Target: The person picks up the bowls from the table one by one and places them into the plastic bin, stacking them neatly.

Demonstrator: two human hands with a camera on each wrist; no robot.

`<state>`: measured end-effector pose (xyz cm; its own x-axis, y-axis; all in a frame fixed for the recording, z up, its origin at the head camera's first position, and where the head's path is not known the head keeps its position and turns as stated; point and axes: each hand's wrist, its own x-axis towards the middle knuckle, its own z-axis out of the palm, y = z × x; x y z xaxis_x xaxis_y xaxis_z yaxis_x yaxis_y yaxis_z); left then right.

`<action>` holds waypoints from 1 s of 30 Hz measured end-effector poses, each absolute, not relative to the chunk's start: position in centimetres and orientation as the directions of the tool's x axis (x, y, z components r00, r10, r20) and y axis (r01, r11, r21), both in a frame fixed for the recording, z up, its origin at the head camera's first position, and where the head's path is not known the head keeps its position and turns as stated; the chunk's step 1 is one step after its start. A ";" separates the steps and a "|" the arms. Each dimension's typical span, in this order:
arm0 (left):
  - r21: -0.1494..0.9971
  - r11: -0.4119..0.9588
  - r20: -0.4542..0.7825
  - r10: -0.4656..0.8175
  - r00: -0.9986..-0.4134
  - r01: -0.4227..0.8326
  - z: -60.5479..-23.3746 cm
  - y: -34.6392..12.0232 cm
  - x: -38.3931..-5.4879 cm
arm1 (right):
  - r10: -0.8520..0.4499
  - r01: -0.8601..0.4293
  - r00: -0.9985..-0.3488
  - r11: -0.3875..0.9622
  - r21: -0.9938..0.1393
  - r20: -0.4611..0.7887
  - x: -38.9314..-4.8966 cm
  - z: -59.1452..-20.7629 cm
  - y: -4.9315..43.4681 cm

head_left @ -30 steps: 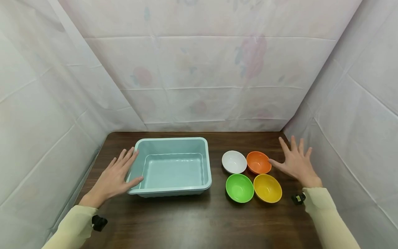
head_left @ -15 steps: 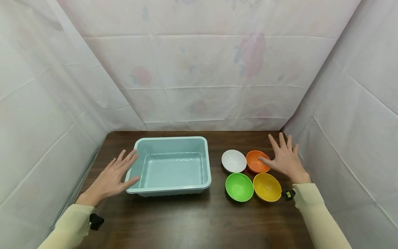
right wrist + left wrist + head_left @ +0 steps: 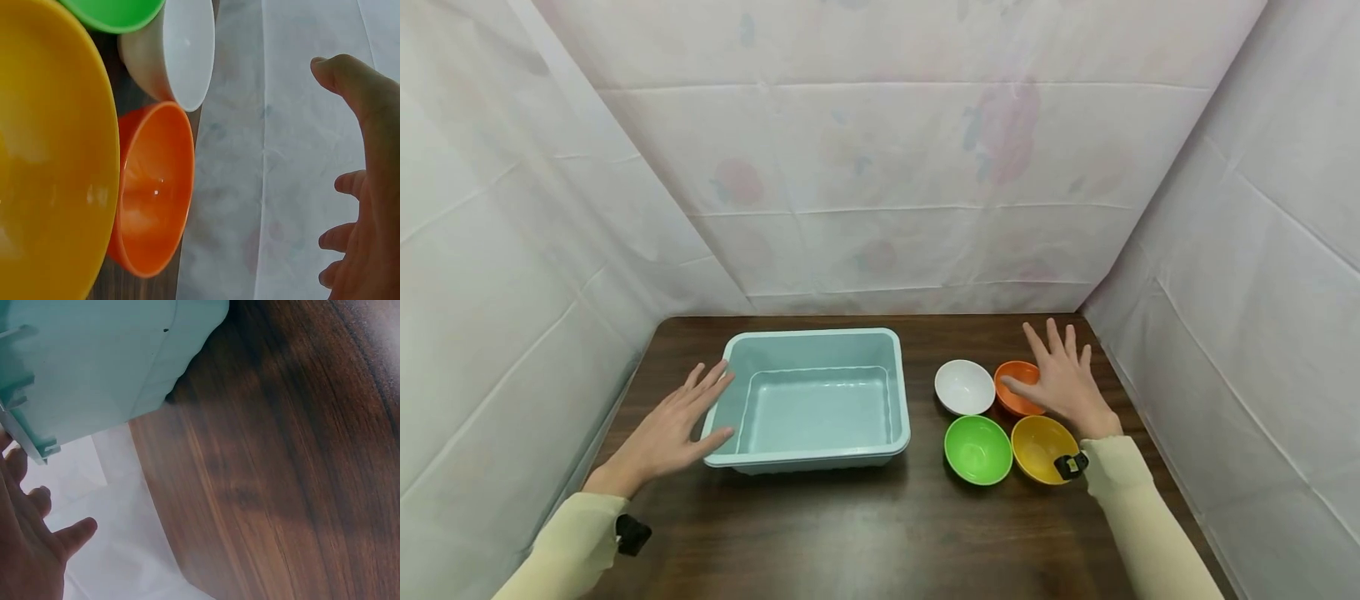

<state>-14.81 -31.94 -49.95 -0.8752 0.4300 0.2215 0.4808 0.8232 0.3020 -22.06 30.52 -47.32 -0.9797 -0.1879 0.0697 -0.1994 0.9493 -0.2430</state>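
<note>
My left hand point(image 3: 673, 429) is spread at the left side of a light blue plastic basin point(image 3: 808, 457), its fingers over or at the rim; whether they touch it I cannot tell. To the right, an orange bowl point(image 3: 1013, 400) lies partly hidden under my right hand point(image 3: 1063, 383), which hovers with spread fingers and holds nothing. In the right wrist view that hand stands apart from the orange bowl point(image 3: 156, 194). Around it are a white bowl point(image 3: 965, 387), a green bowl point(image 3: 977, 450) and a yellow bowl point(image 3: 1037, 446), the last partly covered by the wrist camera.
Everything stands on a dark wooden table point(image 3: 865, 533). Pale fabric walls point(image 3: 880, 167) rise along the table's back, left and right sides. The bowls sit close together, to the right of the basin.
My right hand has moved left, from beside the orange bowl to above it, and its wrist now overlaps the yellow bowl. The left hand has barely shifted.
</note>
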 end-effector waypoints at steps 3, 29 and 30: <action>0.290 0.816 0.242 0.443 -0.863 0.500 -50.0 -32.0 -14.9 | -0.185 -0.194 -0.981 0.948 -0.251 0.058 -22.2 -47.6 30.1; 0.386 0.800 0.204 0.411 -0.889 0.459 -50.3 -32.5 -14.0 | -0.325 -0.311 -0.946 0.898 -0.311 0.006 -22.6 -49.7 23.9; 0.387 0.799 0.207 0.412 -0.888 0.461 -50.3 -32.5 -13.9 | -0.331 -0.315 -0.944 0.897 -0.309 0.000 -22.6 -49.9 23.6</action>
<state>-13.90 -32.53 -50.32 -0.8875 0.4118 0.2067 0.4607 0.7990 0.3865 -22.60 23.64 -49.91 -0.9435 -0.3314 0.0005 -0.3153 0.8974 -0.3086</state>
